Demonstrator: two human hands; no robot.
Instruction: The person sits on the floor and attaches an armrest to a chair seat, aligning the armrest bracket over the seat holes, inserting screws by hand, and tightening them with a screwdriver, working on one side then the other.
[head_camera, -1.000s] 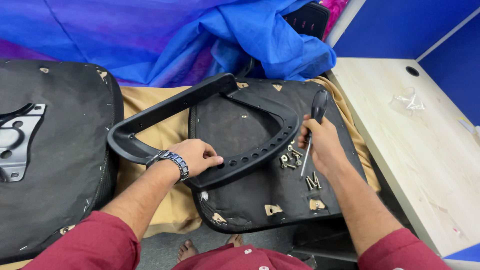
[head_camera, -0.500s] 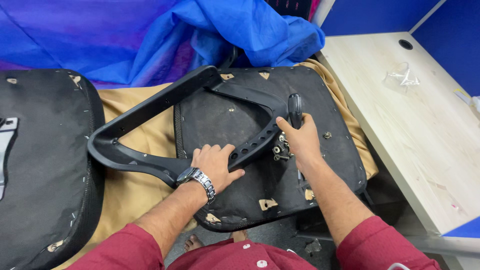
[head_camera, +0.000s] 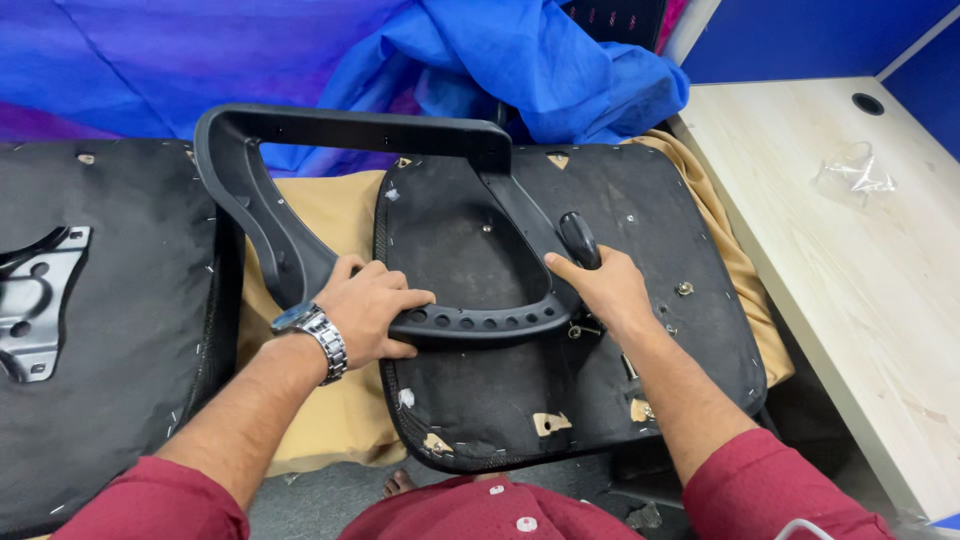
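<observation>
Blue cloth (head_camera: 520, 60) was heaped at the back of the workspace, above a tan sheet (head_camera: 330, 210) spread beneath the upturned chair parts. At far left lay a black seat pad (head_camera: 130, 330), underside up, with a grey metal bracket (head_camera: 35, 300) fixed to it. Beside it, the left hand (head_camera: 370, 310), a steel wristwatch (head_camera: 315, 335) on its wrist, was clamped around the curved lower bar of a black plastic armrest frame (head_camera: 350, 130), which rested tilted across a second upturned seat base (head_camera: 480, 400). Just to the right, the right hand (head_camera: 605, 290) was closed on a black-handled screwdriver (head_camera: 578, 238), held against the frame's perforated end. At far right stood a pale wooden bench (head_camera: 860, 290) bearing a crumpled clear plastic bag (head_camera: 855, 175).
</observation>
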